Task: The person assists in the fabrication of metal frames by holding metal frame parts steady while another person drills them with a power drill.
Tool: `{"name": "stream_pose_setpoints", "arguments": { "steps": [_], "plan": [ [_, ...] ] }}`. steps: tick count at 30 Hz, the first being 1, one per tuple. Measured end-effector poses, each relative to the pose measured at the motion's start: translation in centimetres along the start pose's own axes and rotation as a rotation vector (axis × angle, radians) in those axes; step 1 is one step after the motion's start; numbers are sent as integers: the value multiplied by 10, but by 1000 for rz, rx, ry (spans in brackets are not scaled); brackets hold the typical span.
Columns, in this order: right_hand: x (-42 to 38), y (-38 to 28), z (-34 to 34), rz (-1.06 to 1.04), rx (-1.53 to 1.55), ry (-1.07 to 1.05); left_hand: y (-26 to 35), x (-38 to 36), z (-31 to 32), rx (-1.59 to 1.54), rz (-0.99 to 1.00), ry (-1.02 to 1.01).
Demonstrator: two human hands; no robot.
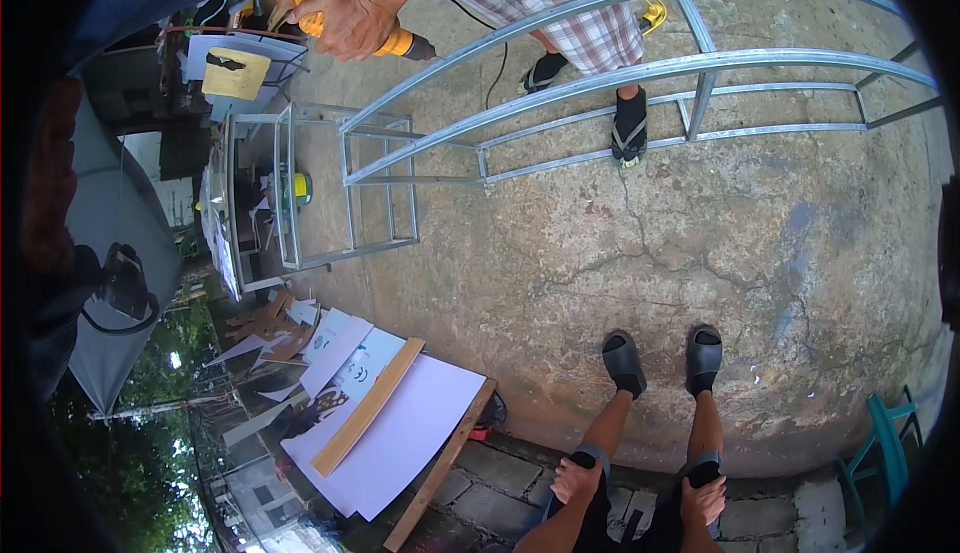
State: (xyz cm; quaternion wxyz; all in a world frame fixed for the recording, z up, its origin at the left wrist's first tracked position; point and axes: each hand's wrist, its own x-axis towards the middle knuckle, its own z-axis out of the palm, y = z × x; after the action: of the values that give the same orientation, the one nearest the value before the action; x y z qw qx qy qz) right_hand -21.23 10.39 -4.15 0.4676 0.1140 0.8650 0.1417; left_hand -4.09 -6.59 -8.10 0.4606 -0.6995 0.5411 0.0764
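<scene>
My left hand (576,480) rests over my left knee, and my right hand (703,499) lies over my right knee. Both hold no tool; the fingers are spread a little over the dark shorts. Below my knees are my feet in dark slides (622,361). Across from me, another person in plaid shorts (575,13) grips a yellow-orange power drill (398,43) with a hand (348,25). The drill's tip is near a long curved metal frame (600,80). My hands are apart from the drill and the frame.
A metal table frame (352,251) stands at the left. White sheets (430,408), a wooden strip (370,403) and scraps lie at lower left. A green plastic chair (885,443) is at lower right. A dark cable (500,78) runs over the cracked concrete floor (600,243).
</scene>
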Motion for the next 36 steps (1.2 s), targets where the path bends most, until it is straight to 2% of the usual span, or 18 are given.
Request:
{"name": "stream_pose_setpoints", "arguments": {
  "steps": [20,23,36],
  "plan": [
    [2,1,17,-21,-34,24,1,1,-3,0,7,4],
    [1,0,17,-22,-32,21,3,-2,-8,9,18,91],
    [3,3,20,-49,-20,86,4,-3,-10,12,2,47]
  ]
}}
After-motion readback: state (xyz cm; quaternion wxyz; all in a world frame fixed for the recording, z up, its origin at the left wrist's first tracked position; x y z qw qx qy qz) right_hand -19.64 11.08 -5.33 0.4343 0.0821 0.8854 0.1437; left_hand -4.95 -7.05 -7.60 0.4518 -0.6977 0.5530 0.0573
